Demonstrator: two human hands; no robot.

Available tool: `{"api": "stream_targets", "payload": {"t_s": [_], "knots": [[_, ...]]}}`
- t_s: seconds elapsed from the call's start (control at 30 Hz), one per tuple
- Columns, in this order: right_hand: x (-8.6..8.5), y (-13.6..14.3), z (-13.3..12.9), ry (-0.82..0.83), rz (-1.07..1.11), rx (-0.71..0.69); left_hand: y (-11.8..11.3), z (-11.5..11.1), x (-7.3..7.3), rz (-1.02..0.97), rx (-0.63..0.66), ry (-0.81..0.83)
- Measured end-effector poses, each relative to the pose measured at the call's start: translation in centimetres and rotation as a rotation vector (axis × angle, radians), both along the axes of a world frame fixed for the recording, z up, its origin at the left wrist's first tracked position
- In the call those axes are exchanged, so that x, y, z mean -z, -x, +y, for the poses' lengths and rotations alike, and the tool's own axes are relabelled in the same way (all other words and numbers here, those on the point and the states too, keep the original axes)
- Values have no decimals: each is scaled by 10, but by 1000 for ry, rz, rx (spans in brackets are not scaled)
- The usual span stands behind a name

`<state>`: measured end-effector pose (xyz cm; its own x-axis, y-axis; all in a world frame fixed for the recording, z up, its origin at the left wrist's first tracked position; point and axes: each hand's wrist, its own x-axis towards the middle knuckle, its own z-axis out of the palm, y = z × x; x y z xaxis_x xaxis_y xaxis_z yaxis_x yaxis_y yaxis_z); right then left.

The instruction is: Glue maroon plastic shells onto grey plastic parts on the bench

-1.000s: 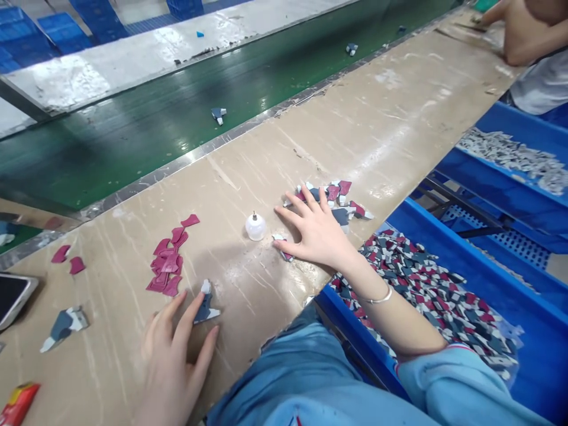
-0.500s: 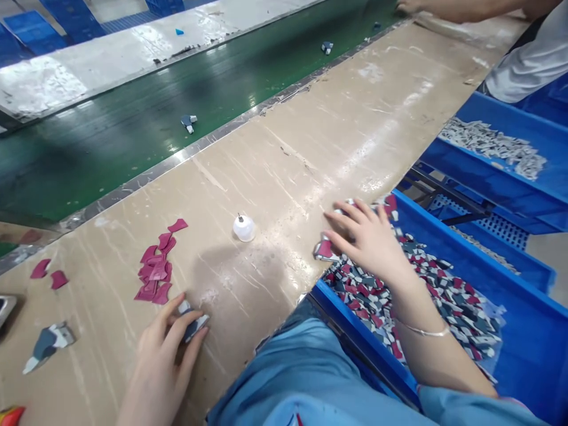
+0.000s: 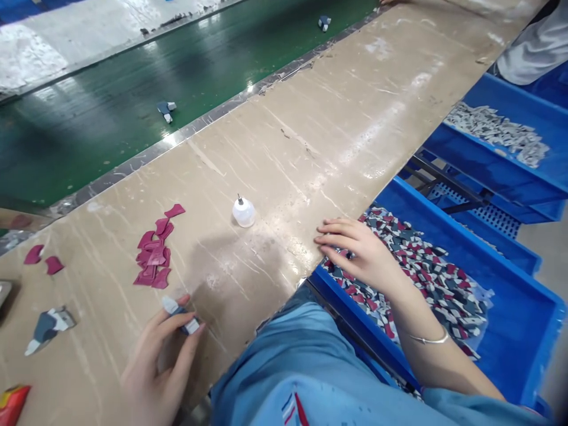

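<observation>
Between the thumb and fingers of my left hand (image 3: 162,349) is a grey and white piece (image 3: 181,315), held at the near side of the tan table (image 3: 275,177). My right hand (image 3: 359,251) has its fingers spread at the table edge, over a blue bin (image 3: 501,331) full of grey, white and dark red pieces (image 3: 417,254); nothing shows in its grasp. A pile of dark red pieces (image 3: 153,254) lies beyond my left hand. The small white bottle (image 3: 244,213) with a metal tip stands upright between my hands.
Two dark red pieces (image 3: 55,265) and a larger grey and white piece (image 3: 49,329) lie at left, near a red and yellow object (image 3: 13,405). A green belt (image 3: 119,100) carries pieces. Another bin (image 3: 541,124) and a person's sleeve (image 3: 528,53) are at upper right.
Pieces that were under my right hand at the table edge are gone from there. The piece in my left hand has turned. Pieces on the belt have shifted left in view.
</observation>
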<state>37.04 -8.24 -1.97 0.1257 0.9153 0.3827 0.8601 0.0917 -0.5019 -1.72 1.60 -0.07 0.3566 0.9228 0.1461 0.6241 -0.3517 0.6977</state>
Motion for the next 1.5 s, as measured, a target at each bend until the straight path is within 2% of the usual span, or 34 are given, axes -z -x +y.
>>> {"api": "stream_targets", "payload": {"t_s": [0.03,0.1,0.17,0.23,0.3,0.33,0.47,0.53,0.6,0.67,0.73,0.83,0.93,1.0,1.03,1.17,1.23,1.33,1.5], "knots": [[3,-6,-5,3,1,60,-2,-3,-1,-30,-41,26],[5,-21,-18,-5,32,267,-5,-7,-2,-81,-72,68],[3,-32,-31,-51,109,481,-5,-7,-1,-121,-39,109],[-3,-28,-36,-107,214,580,-4,-5,1,-131,-2,156],[-7,-6,-29,-122,360,527,-4,-2,3,-101,-7,202],[-8,10,-21,-94,470,453,-3,-1,4,-89,-29,214],[-11,80,37,85,911,111,-6,-3,4,-95,-119,231],[-17,104,70,262,1619,-113,-9,-8,3,-112,-186,242],[-24,117,99,410,2026,-143,-12,-14,2,-137,-237,256],[-31,120,121,432,2194,-54,-15,-20,3,-161,-250,270],[-35,118,138,399,2171,67,-16,-22,5,-181,-253,295],[-35,113,151,385,1925,157,-18,-19,9,-199,-239,358],[-30,119,144,383,1520,84,-22,-17,9,-228,-254,406],[-24,129,128,306,1199,8,-26,-20,6,-273,-296,417],[-20,135,117,197,1058,29,-28,-21,5,-294,-301,427],[-1,148,77,47,988,-52,-35,-24,2,-314,-250,453],[8,149,63,-65,811,-89,-36,-25,3,-318,-246,424],[13,151,54,-127,618,-87,-36,-26,3,-348,-239,399],[9,155,56,-140,528,-92,-37,-27,0,-369,-219,430]]}}
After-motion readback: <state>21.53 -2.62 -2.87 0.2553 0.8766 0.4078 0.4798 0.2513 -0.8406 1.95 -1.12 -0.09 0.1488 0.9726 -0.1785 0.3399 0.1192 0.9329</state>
